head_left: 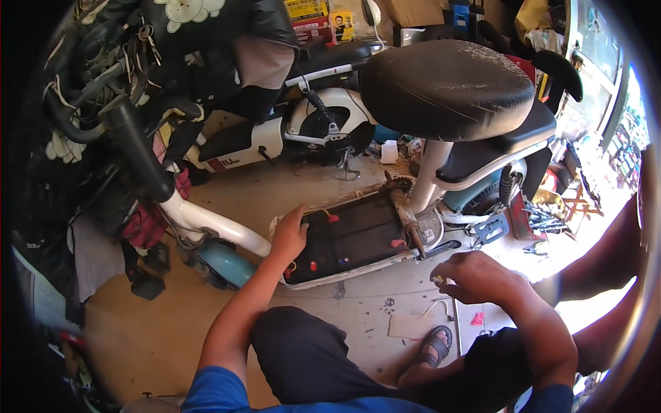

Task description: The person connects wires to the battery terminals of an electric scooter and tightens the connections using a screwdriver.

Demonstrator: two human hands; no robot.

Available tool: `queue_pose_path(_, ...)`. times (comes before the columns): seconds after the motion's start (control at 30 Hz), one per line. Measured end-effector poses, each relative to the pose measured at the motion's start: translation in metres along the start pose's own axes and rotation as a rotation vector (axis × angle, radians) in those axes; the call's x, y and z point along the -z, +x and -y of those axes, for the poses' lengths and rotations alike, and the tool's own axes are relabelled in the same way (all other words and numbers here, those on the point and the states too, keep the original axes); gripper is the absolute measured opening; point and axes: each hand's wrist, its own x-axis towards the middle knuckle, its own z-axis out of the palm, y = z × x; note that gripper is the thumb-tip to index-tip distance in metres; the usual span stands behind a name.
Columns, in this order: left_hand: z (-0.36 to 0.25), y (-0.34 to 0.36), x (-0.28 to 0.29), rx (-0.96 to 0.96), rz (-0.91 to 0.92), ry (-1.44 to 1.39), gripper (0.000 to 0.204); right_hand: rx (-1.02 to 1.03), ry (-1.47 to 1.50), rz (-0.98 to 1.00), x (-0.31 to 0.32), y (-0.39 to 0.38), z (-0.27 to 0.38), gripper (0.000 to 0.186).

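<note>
In front of me stands an electric scooter whose footboard is uncovered, showing dark battery blocks [344, 241] inside a pale, worn frame. Red caps and short wires sit on the blocks. My left hand [289, 234] is at the left end of this compartment, index finger and thumb apart, the other fingers mostly hidden. To the right of the compartment, my right hand [475, 277] is raised over the floor with curled fingers. Between its fingertips is a small yellowish piece [438, 279], too small to name. A rusty metal bracket [405, 217] crosses the compartment's right end.
The black scooter seat [447, 89] overhangs the far side. A white steering column [213, 224] rises at left. Behind stands another white scooter [275, 141]. On the floor are a cardboard piece [411, 325], a red scrap [478, 319] and scattered tools [537, 221]. Another person's legs [599, 268] are at right.
</note>
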Motion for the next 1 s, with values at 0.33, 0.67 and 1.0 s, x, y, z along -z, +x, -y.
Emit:
queue_pose_path(0.33,0.034,0.026,0.006,-0.098,0.141,-0.015,0.020,0.013,0.001,-0.054,0.005,-0.006,-0.008,0.025)
queue_pose_path(0.67,0.025,-0.010,-0.008,-0.108,-0.129,-0.021,0.028,0.014,-0.003,-0.017,-0.001,0.007,-0.015,0.022)
queue_pose_path(1.0,0.031,-0.006,-0.012,0.004,-0.058,-0.036,0.029,0.010,0.006,0.020,-0.014,0.012,-0.022,0.021)
